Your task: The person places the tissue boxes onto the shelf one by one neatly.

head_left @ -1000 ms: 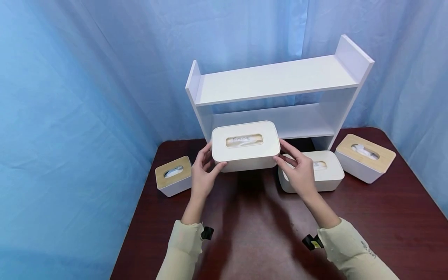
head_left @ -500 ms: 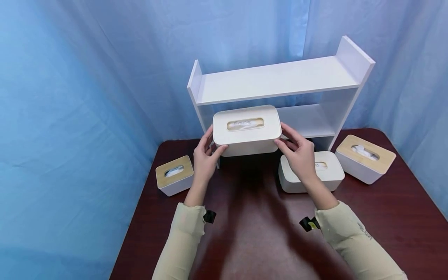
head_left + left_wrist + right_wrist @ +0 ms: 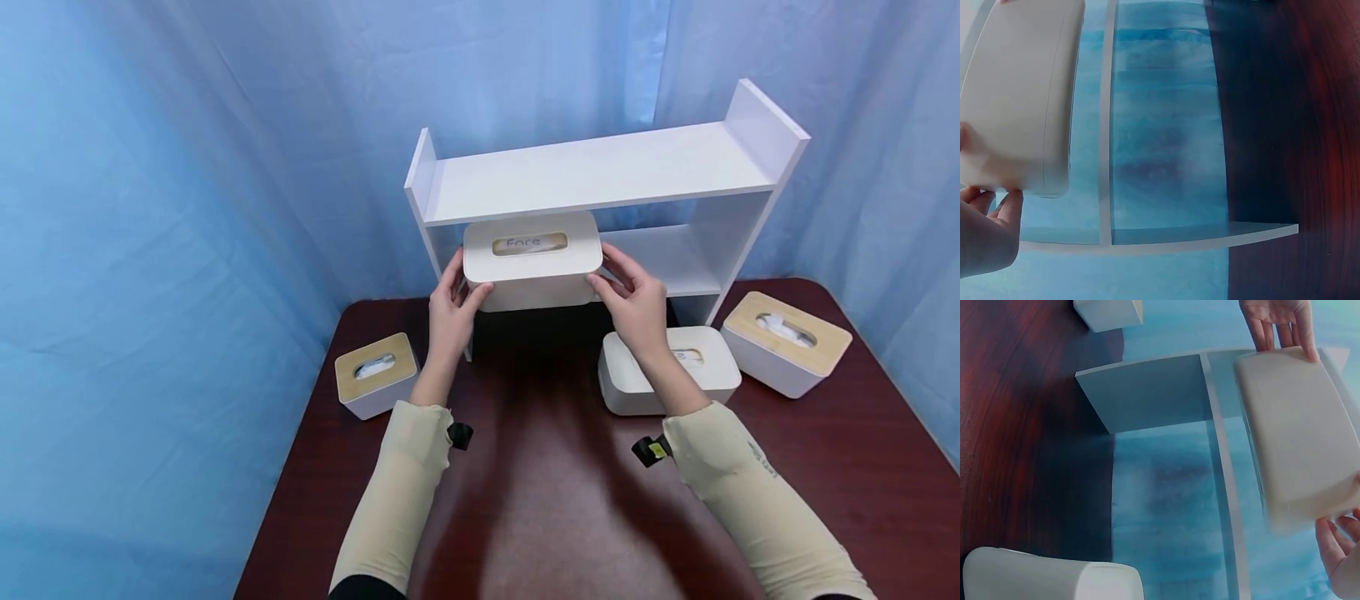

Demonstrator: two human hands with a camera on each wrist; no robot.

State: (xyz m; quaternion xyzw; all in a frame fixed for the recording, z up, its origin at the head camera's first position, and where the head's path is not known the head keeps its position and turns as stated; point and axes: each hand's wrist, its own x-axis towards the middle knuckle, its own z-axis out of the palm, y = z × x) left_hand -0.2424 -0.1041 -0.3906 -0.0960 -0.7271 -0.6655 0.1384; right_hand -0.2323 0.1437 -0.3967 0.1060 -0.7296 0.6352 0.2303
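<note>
A cream tissue box [image 3: 536,292] with a slotted lid is held up between both hands, in front of the middle opening of the white shelf [image 3: 600,171]. At its left end my left hand [image 3: 452,321] grips, thumb on the front face and fingers round the side. My right hand [image 3: 637,312] holds the opposite end in the same way. Through the slot shows a packet with lettering that reads "Face". The left wrist view shows the underside of the tissue box [image 3: 1016,94] above the shelf board's edge [image 3: 1106,125]. From the right wrist, both hands appear at the box's ends.
Another cream tissue box [image 3: 633,392] stands on the dark red table [image 3: 555,500], partly behind my right forearm. A wood-lidded tissue box [image 3: 787,342] is at the right, and a smaller one [image 3: 375,375] at the left. Blue curtains [image 3: 187,208] hang behind.
Both hands have raised the cream tissue box and carried it forward, from below the middle shelf's level up to the opening under the top board. The other boxes have stayed put.
</note>
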